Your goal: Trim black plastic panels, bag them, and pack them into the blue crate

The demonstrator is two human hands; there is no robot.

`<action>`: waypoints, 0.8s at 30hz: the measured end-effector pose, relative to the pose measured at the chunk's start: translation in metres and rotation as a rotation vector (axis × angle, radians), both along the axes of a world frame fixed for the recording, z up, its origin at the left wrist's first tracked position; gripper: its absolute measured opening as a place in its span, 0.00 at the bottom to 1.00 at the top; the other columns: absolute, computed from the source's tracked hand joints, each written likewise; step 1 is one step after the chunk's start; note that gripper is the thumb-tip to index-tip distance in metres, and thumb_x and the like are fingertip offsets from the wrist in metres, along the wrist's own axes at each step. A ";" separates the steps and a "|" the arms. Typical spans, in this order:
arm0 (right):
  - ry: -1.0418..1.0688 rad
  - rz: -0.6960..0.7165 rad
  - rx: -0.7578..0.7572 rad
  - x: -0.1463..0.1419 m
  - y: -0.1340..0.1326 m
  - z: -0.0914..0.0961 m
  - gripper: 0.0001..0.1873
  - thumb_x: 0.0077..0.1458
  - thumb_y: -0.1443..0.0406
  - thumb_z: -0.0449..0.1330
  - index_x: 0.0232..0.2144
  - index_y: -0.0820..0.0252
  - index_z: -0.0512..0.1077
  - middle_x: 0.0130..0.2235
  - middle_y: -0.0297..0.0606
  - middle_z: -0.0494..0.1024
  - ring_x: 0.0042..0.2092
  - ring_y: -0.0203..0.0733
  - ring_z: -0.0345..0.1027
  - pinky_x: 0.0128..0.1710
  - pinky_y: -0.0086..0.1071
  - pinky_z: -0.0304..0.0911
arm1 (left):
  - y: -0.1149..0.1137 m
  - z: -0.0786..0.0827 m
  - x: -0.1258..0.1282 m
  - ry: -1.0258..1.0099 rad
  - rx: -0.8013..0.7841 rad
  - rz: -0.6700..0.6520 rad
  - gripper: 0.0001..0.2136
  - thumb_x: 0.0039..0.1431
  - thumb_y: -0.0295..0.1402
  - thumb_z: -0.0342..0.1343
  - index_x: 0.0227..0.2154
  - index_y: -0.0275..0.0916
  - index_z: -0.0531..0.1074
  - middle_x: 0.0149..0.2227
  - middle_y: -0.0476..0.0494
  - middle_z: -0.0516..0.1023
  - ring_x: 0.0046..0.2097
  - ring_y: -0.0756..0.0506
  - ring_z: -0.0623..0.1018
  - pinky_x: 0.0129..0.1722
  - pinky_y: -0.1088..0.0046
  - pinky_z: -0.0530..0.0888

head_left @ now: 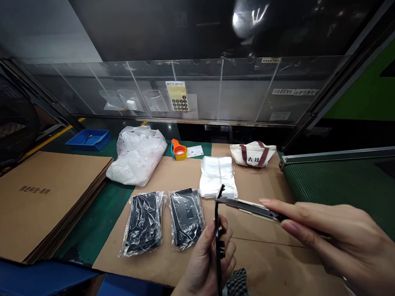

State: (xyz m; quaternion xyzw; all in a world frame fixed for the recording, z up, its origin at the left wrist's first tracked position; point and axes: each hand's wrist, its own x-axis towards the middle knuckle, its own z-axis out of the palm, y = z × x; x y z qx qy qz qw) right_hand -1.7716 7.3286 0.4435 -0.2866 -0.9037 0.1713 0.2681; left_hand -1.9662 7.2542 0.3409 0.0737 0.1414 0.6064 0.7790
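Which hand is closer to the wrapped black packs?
Left: the left hand, holding a black strip, is just right of the packs; the right hand, holding a cutter, is farther right.

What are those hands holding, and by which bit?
The left hand holds a black strip below its top end; the right hand holds a knife by its rear end.

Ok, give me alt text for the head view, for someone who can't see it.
The right hand holds a utility knife, its tip at the upper end of a thin black part that the left hand grips upright. Beyond, on brown cardboard, lie two bagged black pieces, a stack of translucent plastic and a cream pouch.
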 end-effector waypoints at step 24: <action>0.003 0.009 0.007 -0.002 0.001 -0.001 0.20 0.57 0.64 0.50 0.52 0.48 0.64 0.27 0.33 0.77 0.29 0.38 0.73 0.28 0.26 0.69 | 0.001 0.000 0.001 0.045 0.016 -0.015 0.10 0.57 0.41 0.49 0.32 0.39 0.63 0.19 0.57 0.55 0.14 0.58 0.53 0.10 0.84 0.51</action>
